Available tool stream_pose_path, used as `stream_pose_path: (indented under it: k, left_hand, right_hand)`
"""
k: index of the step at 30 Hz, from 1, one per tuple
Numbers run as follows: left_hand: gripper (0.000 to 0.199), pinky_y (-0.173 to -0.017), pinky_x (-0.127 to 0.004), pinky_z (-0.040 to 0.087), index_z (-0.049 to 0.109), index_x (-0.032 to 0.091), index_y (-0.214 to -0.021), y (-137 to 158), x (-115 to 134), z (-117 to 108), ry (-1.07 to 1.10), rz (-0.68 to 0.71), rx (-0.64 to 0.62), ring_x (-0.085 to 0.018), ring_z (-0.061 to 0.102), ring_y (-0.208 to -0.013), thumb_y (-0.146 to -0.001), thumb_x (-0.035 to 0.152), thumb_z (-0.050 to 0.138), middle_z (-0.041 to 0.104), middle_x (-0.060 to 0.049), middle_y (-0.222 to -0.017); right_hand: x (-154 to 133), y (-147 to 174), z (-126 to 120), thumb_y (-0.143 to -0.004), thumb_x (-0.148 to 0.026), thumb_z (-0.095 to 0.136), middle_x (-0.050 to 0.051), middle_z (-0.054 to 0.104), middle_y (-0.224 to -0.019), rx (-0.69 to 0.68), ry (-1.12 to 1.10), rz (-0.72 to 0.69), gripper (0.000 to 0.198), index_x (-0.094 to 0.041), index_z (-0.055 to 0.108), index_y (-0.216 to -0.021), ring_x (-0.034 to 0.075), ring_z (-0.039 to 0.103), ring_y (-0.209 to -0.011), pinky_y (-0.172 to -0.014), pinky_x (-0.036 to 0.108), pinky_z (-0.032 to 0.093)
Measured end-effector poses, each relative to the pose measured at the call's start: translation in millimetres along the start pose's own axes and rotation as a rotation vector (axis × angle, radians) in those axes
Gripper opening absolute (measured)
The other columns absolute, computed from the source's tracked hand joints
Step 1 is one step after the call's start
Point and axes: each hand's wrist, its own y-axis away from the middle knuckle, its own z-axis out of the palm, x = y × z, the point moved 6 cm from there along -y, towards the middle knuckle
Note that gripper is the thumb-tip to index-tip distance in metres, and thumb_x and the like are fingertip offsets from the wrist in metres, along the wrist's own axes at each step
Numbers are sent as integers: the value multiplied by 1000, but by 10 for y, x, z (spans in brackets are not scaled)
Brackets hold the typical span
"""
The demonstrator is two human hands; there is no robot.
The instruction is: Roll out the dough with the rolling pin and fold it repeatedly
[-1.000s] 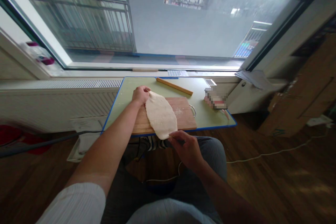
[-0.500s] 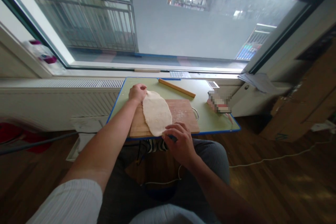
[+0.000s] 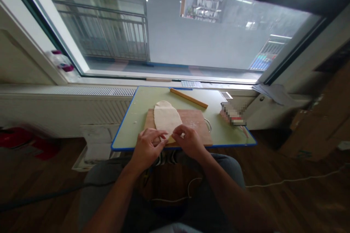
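Observation:
A flat oval sheet of dough [image 3: 167,117] lies on a wooden cutting board [image 3: 195,118], its far end reaching past the board onto the small table. My left hand [image 3: 150,145] is at the near edge of the dough, thumb and fingers pinched on it. Close beside it, my right hand [image 3: 188,140] pinches the same near edge, fingers curled. The two sets of fingertips almost meet, and they hide the dough's near end. White flour marks the board's right part.
A long wooden stick [image 3: 188,98] lies across the back of the green table [image 3: 131,122]. At the table's right sits a blurred-out item [image 3: 232,114]. The board's metal handle [image 3: 208,125] points right. Behind stand a radiator and window; a bottle [image 3: 62,61] is on the sill.
My left hand has come from the far end of the dough to its near edge, beside my right hand. The right hand stays at the near edge. The view has shifted slightly.

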Motion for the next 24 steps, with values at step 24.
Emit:
stream_pose_path:
  k: [24]
  left_hand:
    - [13, -100, -47, 49, 76, 25, -104, 304, 153, 201, -270, 225, 118, -27, 68, -108, -93, 19, 74, 79, -5, -106]
  right_hand:
    - [-98, 432, -16, -99, -22, 68, 4, 75, -139, 29, 398, -337, 34, -31, 77, -131, 30, 58, -138, -122, 51, 41]
